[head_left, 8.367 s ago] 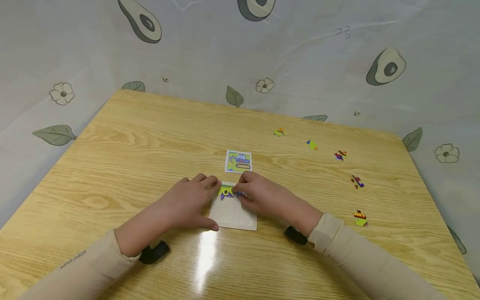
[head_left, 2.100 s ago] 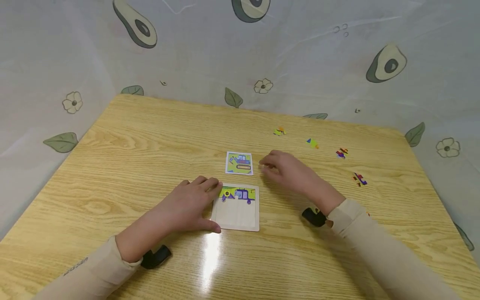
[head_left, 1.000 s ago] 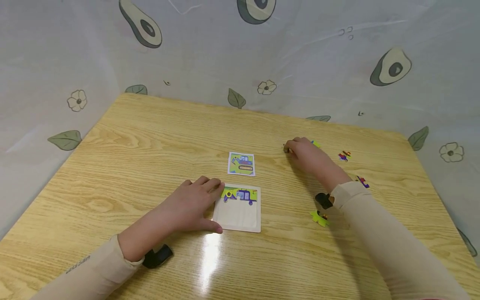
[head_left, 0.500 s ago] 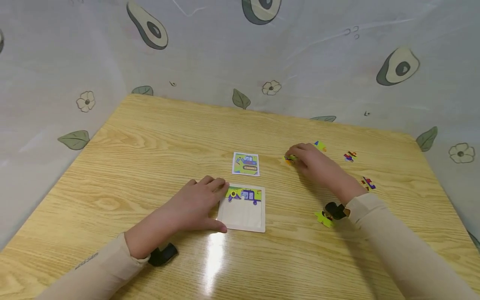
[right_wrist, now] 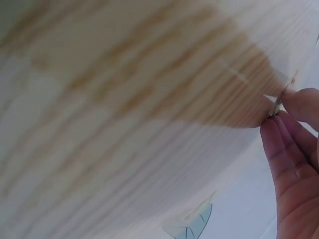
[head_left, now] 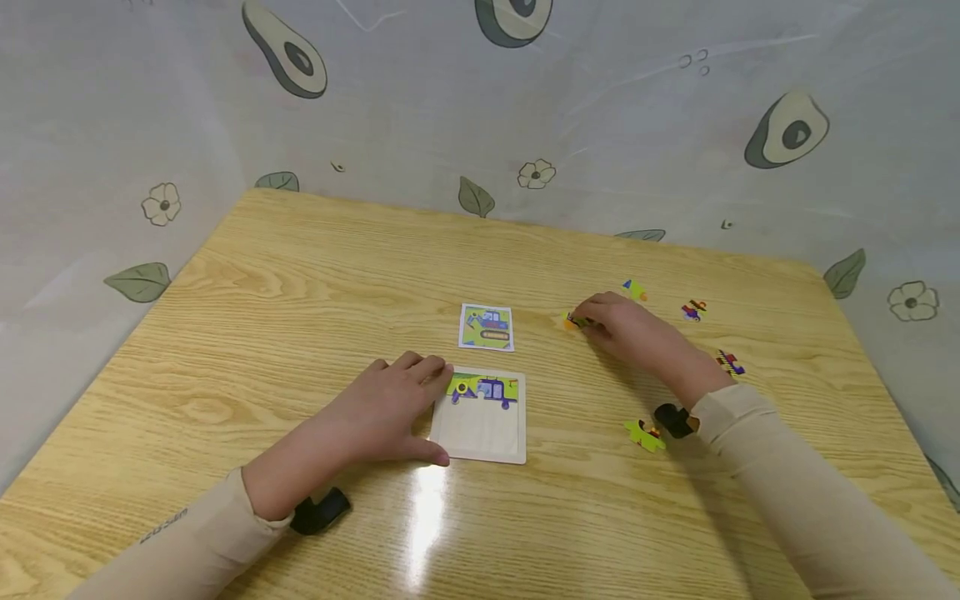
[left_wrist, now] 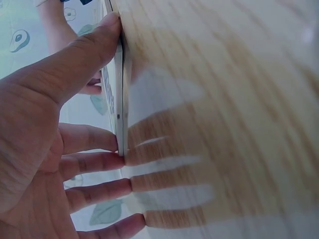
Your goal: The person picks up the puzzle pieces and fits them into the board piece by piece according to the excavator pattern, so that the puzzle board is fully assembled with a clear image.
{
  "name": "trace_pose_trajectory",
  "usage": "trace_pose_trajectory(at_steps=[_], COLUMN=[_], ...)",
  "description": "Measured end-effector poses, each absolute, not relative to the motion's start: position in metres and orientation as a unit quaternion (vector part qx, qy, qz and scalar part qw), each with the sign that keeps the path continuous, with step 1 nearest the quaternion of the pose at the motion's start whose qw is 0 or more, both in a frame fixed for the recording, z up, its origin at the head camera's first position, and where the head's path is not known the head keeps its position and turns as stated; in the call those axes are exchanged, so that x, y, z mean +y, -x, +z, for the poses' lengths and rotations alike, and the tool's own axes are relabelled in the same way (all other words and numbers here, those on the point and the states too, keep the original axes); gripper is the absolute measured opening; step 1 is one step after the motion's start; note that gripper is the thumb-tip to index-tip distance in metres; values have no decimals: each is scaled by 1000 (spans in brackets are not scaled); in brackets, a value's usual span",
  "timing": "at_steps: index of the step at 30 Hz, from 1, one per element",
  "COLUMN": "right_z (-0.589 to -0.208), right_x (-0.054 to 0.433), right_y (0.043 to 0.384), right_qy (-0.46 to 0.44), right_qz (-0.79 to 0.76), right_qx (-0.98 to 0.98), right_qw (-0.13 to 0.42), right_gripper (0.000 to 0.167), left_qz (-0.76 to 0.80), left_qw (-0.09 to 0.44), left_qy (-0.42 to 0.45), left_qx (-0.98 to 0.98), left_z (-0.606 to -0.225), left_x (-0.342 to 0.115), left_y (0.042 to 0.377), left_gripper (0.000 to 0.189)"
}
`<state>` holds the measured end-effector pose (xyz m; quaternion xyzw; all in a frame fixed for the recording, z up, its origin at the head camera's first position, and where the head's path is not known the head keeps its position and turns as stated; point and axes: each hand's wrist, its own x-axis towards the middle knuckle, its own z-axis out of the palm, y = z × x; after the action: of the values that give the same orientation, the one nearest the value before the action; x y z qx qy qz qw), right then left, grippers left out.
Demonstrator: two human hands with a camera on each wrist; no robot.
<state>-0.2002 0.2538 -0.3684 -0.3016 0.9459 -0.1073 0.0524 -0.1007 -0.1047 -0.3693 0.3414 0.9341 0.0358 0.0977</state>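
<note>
A square puzzle tray (head_left: 480, 457) lies before me, with pieces of a blue digger picture along its top. My left hand (head_left: 378, 412) rests at its left side, fingers spread. In the left wrist view, the thumb and the nearest fingers of that hand (left_wrist: 30, 129) touch the tray's edge (left_wrist: 119, 99). Right of the picture card (head_left: 486, 327), my right hand (head_left: 626, 329) pinches a green and orange puzzle piece (head_left: 570, 321) at the table surface. In the right wrist view, thumb and fingertips of this hand (right_wrist: 296, 134) meet on the thin piece (right_wrist: 275, 105), seen edge-on.
Loose puzzle pieces lie to the right: a green and blue one (head_left: 634, 290), a red and purple one (head_left: 693, 311), a striped one (head_left: 729, 362) and a green one (head_left: 645, 435) near my right wrist. A patterned sheet (head_left: 420, 108) stands behind the wooden table.
My right hand has left the tray, where a cab piece now shows, and reached the far green and orange piece. That piece has come nearer to me. The left hand stays at the tray.
</note>
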Motion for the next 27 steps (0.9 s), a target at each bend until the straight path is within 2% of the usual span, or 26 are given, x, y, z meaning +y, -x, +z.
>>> trace_pose_trajectory(at_steps=[7, 13, 22, 27], right_z=[-372, -369, -355, -352], right_x=[249, 239, 197, 172], right_y=[200, 194, 164, 144], right_qy=[298, 278, 314, 339], right_qz=[-121, -137, -163, -182], right_qx=[946, 948, 932, 917], right_qw=[49, 76, 74, 106], right_gripper=[25, 27, 32, 31], left_qz=[40, 42, 40, 36], left_qw=[100, 100, 98, 96], left_qy=[-340, -339, -339, -341], left_qx=[934, 934, 935, 934], left_z=[-369, -369, -370, -370], left_x=[-105, -105, -108, -107], left_y=[101, 101, 101, 102], left_gripper=[107, 108, 108, 108])
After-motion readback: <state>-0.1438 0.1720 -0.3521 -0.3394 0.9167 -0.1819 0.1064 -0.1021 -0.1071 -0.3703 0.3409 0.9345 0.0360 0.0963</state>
